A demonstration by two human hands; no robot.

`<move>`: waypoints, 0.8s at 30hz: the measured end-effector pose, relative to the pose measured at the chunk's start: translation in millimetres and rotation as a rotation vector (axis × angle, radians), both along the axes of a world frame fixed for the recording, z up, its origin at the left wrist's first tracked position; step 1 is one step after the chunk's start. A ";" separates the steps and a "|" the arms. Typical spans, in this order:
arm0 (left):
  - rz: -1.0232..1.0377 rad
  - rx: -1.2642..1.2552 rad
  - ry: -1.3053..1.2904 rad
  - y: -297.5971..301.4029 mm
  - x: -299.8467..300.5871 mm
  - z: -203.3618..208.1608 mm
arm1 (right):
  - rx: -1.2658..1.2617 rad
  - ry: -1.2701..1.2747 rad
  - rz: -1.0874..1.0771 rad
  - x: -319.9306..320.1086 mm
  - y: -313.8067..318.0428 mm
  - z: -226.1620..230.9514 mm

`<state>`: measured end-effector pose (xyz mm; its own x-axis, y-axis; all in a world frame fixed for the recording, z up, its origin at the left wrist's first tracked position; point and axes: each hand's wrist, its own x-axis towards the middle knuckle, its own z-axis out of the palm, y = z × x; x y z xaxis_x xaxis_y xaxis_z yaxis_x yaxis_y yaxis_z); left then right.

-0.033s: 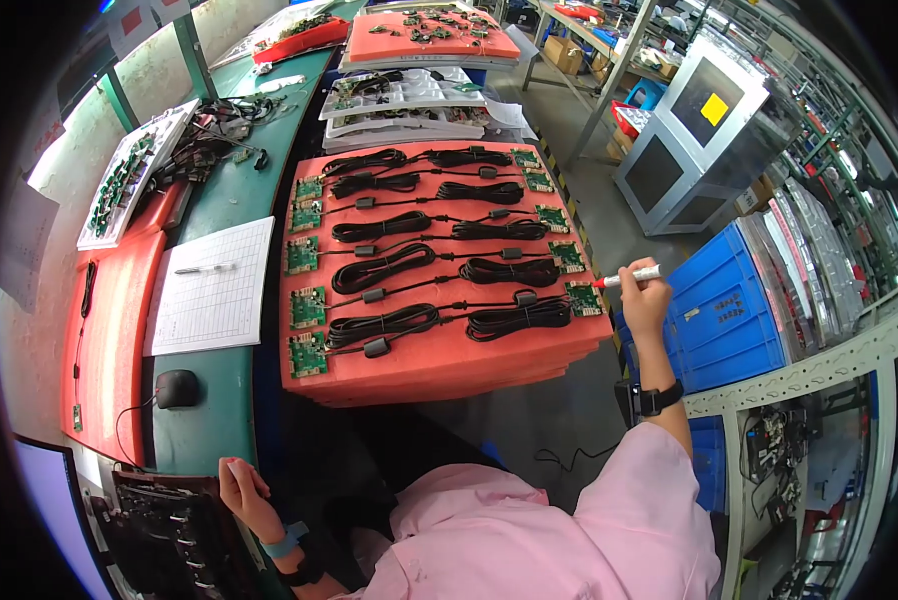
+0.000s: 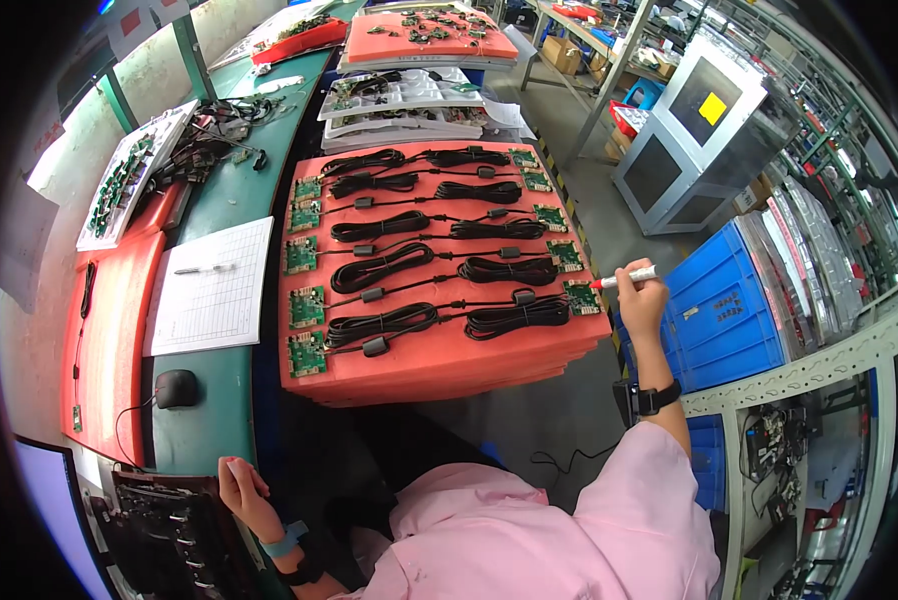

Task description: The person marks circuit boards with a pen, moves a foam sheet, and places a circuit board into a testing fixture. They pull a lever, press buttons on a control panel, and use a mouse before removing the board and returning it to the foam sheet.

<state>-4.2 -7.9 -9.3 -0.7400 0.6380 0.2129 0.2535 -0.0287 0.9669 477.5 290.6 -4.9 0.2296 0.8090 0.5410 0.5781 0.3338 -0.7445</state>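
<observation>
My right hand is pinching a slim white marker with a red tip at the near right corner of a layered salmon-red foam stack.
The tip is pointing at a green rectangular circuit board on that corner; whether it is touching, I cannot tell. Dark characters are showing on a ribbed blue plastic crate right of the stack, and a white ruled paper sheet is lying left of it, its print too small to make out. Oval coils of glossy black cable are resting in rows on the foam. My left hand is curling below and left of the stack; I cannot tell whether its fingers are holding anything.
</observation>
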 end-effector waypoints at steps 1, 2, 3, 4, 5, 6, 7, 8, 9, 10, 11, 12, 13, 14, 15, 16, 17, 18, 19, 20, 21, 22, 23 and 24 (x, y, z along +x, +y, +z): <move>-0.004 0.002 0.003 0.2 -0.4 -0.5 | 0.016 -0.039 -0.001 1.0 -1.8 -5.8; -0.007 0.005 0.006 0.5 0.2 -0.4 | 0.033 -0.078 -0.001 3.4 -4.5 -7.9; -0.003 0.007 0.005 -0.6 0.6 -0.7 | 0.036 -0.078 0.003 3.1 -6.3 -7.0; 0.002 0.003 -0.007 -1.1 1.5 -0.2 | 0.046 -0.088 -0.011 3.0 -8.2 -4.0; 0.008 0.000 -0.020 -1.3 2.8 0.7 | 0.057 -0.098 -0.024 3.1 -10.0 -0.4; 0.014 -0.002 -0.033 -1.4 4.1 1.8 | 0.069 -0.107 -0.037 2.5 -12.0 2.9; 0.022 0.003 -0.034 -0.7 5.9 4.9 | 0.075 -0.108 -0.029 1.5 -15.7 7.2; -0.032 -0.015 -0.049 -2.4 8.3 9.5 | 0.039 0.041 0.023 -7.8 -21.9 17.5; -0.082 -0.031 -0.065 -3.4 11.7 14.8 | 0.002 0.188 0.081 -19.7 -29.6 31.8; -0.117 -0.055 -0.077 -8.1 14.1 20.1 | -0.050 0.340 0.151 -37.9 -39.1 43.6; -0.147 -0.117 -0.054 -7.9 23.6 26.9 | -0.028 0.378 0.244 -57.5 -52.9 60.1; -0.177 -0.181 -0.040 -6.1 34.2 34.5 | -0.010 0.414 0.337 -80.6 -73.7 79.6; -0.241 -0.221 0.065 -6.4 40.4 41.2 | -0.009 0.506 0.475 -105.4 -92.3 89.3; -0.313 -0.262 0.161 -1.9 47.8 46.5 | -0.009 0.594 0.605 -126.6 -109.6 96.5; -0.349 -0.245 0.224 2.4 57.2 57.2 | 0.022 0.568 0.736 -151.4 -125.0 100.7; -0.385 -0.229 0.285 4.1 64.9 69.0 | 0.055 0.543 0.867 -174.2 -138.1 103.3; -0.408 -0.187 0.353 4.2 69.5 73.9 | 0.035 0.547 0.911 -189.6 -146.7 102.4; -0.431 -0.145 0.422 0.8 72.3 76.7 | 0.033 0.477 1.043 -203.3 -154.6 101.0; -0.383 -0.158 0.417 -2.1 73.0 75.8 | 0.038 0.408 1.177 -216.8 -158.7 97.9; -0.360 -0.140 0.452 -5.6 73.1 73.9 | 0.026 0.411 1.224 -228.8 -162.7 95.5; -0.349 -0.119 0.492 -8.0 71.6 72.3 | 0.012 0.364 1.273 -239.3 -166.9 93.6; -0.340 -0.098 0.532 -11.7 69.3 71.5 | -0.001 0.316 1.319 -248.9 -170.8 91.9; -0.313 -0.105 0.530 -16.0 67.8 71.5 | -0.013 0.267 1.359 -255.8 -174.2 90.4; -0.307 -0.110 0.563 -20.5 66.4 71.3 | -0.018 0.266 1.385 -262.4 -176.4 89.0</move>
